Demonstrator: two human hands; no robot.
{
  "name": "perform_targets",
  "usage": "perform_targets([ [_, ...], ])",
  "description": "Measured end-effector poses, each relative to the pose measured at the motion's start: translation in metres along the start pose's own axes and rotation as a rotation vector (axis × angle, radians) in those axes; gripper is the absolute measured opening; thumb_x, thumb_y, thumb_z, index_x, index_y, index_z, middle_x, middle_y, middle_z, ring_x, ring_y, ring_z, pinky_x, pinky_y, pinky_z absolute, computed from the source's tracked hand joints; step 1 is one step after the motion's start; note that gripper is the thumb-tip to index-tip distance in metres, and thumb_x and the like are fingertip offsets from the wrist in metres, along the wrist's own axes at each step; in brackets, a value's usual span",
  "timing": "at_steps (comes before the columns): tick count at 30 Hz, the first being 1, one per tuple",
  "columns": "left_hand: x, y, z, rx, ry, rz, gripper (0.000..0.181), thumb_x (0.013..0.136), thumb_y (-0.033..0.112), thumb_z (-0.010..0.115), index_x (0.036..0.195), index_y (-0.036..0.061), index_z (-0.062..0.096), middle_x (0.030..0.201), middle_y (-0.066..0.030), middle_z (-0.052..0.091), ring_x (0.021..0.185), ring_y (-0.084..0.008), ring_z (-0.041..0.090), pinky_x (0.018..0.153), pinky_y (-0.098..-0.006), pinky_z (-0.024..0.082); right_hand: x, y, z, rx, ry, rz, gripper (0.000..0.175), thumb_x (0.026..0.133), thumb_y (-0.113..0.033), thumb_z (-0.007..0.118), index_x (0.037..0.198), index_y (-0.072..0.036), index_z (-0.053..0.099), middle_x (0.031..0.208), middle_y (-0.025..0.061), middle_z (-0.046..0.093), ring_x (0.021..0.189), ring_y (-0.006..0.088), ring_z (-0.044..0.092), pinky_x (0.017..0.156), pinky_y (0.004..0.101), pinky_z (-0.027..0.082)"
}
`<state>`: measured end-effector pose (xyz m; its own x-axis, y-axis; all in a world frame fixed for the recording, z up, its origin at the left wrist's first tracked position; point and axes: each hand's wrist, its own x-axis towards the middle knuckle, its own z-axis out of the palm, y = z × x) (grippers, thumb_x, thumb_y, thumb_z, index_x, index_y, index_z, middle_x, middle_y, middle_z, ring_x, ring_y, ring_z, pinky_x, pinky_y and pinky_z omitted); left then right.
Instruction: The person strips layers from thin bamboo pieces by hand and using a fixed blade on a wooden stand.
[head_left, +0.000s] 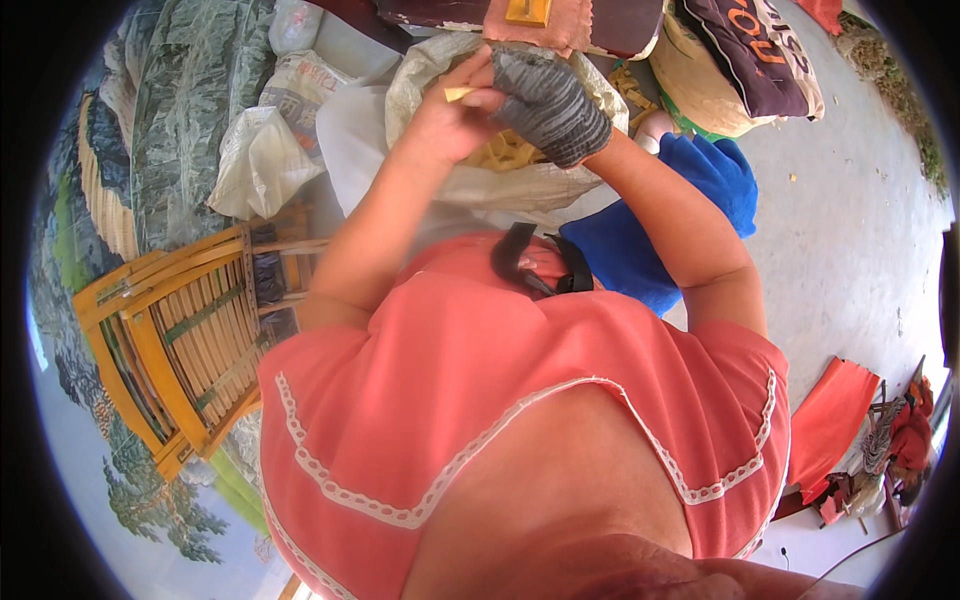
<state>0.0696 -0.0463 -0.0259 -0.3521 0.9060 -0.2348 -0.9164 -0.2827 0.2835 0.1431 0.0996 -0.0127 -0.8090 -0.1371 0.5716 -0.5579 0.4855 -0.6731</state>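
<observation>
My bare left hand (454, 120) is over the mouth of a white woven sack (409, 90). A small pale yellow piece (457, 94) shows against its fingers, with a thumb tip touching it. My right hand (555, 109), in a grey knitted glove, meets the left hand at the fingertips. What lies inside the right hand's grip is hidden. Below both hands, many yellow strips (510, 154) of unclear material lie in the sack.
Ahead is a dark bench (622, 30) with a pink cloth (499, 30) and a yellow block (529, 11). A folding wooden chair (180, 337) stands left. Stuffed bags (705, 75) are at the right front, and blue cloth (675, 187) lies by my right arm.
</observation>
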Motion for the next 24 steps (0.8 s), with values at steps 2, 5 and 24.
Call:
perform_targets([
  [2,-0.001,-0.006,0.008,0.123,0.131,0.045,0.019,0.088,0.016,0.052,0.103,0.0053,0.055,0.089,-0.0029,0.058,0.08,-0.0115,0.05,0.072,-0.0271,0.043,-0.004,-0.002,0.001,0.168,0.084,0.088,0.019,0.082,-0.022,0.059,0.089,-0.005,0.06,0.084,0.0095,0.058,0.08,0.0269,0.057,0.07,0.0358,0.046],
  [5,0.006,-0.01,0.023,0.302,0.421,0.2,0.018,0.085,0.008,0.051,0.103,0.0045,0.054,0.09,-0.0029,0.056,0.08,-0.0122,0.05,0.073,-0.028,0.044,0.001,-0.011,-0.014,0.239,0.082,0.245,0.019,0.086,-0.021,0.056,0.089,-0.003,0.058,0.08,0.0098,0.058,0.076,0.0266,0.058,0.068,0.0341,0.046],
  [24,0.002,-0.006,0.05,2.049,0.323,1.162,0.027,0.081,-0.011,0.039,0.099,0.0012,0.055,0.089,-0.01,0.059,0.08,-0.0232,0.058,0.077,-0.0311,0.048,0.0,0.035,-0.005,-0.176,0.033,-0.083,0.029,0.089,-0.029,0.048,0.103,-0.003,0.051,0.076,0.0096,0.054,0.068,0.025,0.055,0.063,0.0335,0.045],
])
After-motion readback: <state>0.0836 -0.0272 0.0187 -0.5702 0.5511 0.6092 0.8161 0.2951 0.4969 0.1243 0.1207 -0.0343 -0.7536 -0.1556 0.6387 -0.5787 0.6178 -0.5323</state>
